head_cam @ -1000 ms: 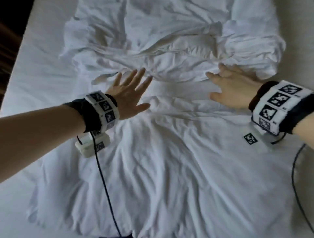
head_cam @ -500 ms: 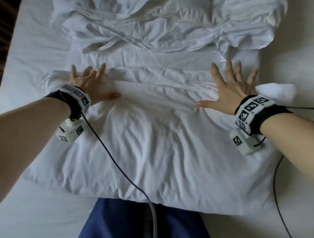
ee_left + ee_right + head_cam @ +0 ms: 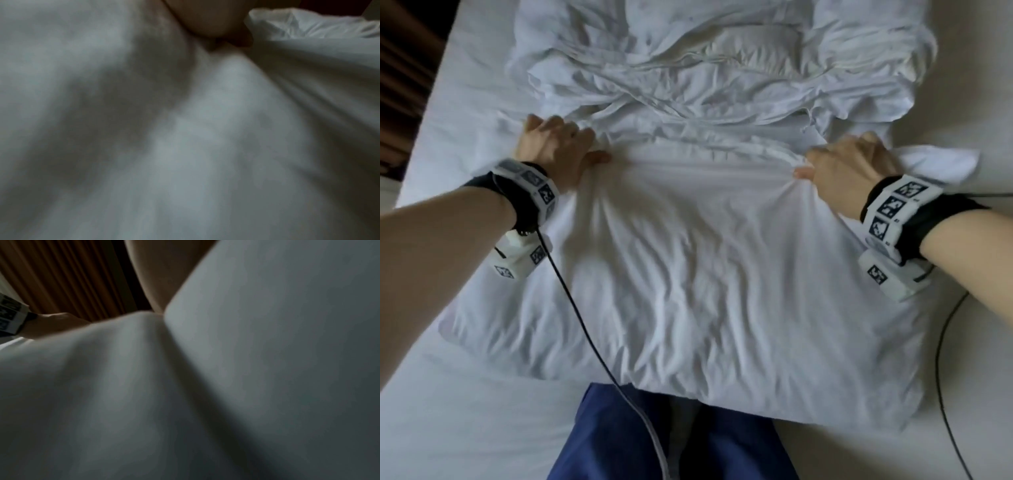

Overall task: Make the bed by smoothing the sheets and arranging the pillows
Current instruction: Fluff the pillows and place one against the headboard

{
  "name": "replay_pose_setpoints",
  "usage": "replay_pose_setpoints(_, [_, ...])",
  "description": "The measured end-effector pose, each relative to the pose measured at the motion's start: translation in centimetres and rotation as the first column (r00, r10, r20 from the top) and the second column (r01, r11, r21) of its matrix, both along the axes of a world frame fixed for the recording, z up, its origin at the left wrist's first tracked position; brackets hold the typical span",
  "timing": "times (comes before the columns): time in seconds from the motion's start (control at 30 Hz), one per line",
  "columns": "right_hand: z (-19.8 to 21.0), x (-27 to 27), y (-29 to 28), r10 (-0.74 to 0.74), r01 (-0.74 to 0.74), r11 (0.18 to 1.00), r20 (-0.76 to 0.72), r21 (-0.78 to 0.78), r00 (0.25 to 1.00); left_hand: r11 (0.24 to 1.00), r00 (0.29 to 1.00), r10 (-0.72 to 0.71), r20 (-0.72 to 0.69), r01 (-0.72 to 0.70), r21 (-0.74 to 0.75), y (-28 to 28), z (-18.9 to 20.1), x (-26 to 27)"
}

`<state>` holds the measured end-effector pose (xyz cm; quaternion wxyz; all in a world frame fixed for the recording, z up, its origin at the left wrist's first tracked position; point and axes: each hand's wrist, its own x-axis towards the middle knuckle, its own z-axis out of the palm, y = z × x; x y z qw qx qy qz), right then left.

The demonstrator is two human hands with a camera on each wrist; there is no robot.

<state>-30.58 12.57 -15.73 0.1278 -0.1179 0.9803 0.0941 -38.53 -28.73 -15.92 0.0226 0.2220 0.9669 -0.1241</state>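
Pillow [image 3: 688,274]: left hand [image 3: 554,150] and right hand [image 3: 849,168], splayed flat a moment ago, are now clamping its far corners; repositioning likely starting.

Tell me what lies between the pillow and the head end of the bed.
A crumpled white duvet lies heaped just beyond the pillow, across the way to the far end of the bed. The left hand and right hand already grip the pillow's far corners, with nothing between them and it.
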Motion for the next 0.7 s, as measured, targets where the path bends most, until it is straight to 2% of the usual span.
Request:
replay_pose_setpoints(0.1, [1.7, -3.5, 0.8, -0.021, 0.024, 0.999, -0.120, 0.021, 0.992, 0.996, 0.992, 0.089, -0.093, -0.089, 0.001, 1.2, 1.6, -2.5])
replay_pose_setpoints(0.17, [1.2, -4.2, 0.8, -0.076, 0.076, 0.997, -0.139, -0.005, 0.987, 0.976, 0.976, 0.209, -0.054, -0.212, -0.056, 2.0, 0.9, -2.5])
replay_pose_setpoints(0.23, [-0.8, -3.5, 0.7, -0.116, 0.117, 0.993, -0.059, 0.008, 0.991, 0.953, 0.958, 0.285, 0.035, -0.279, -0.121, 2.4, -1.3, -1.1])
replay_pose_setpoints(0.33, [-4.0, -1.4, 0.5, -0.146, 0.146, 0.989, 0.084, 0.005, 0.986, 0.961, 0.944, 0.277, 0.177, -0.272, -0.057, 2.9, -4.9, 2.4])
replay_pose_setpoints(0.43, [-5.6, -0.9, 0.6, -0.140, 0.137, 0.990, 0.129, 0.032, 0.982, 0.951, 0.923, 0.301, 0.239, -0.309, -0.005, 3.3, -6.9, 3.7])
replay_pose_setpoints(0.7, [-5.7, -1.4, -0.1, -0.137, 0.119, 0.987, 0.183, 0.107, 0.974, 0.938, 0.912, 0.307, 0.272, -0.339, 0.078, 3.8, -6.7, 3.3])
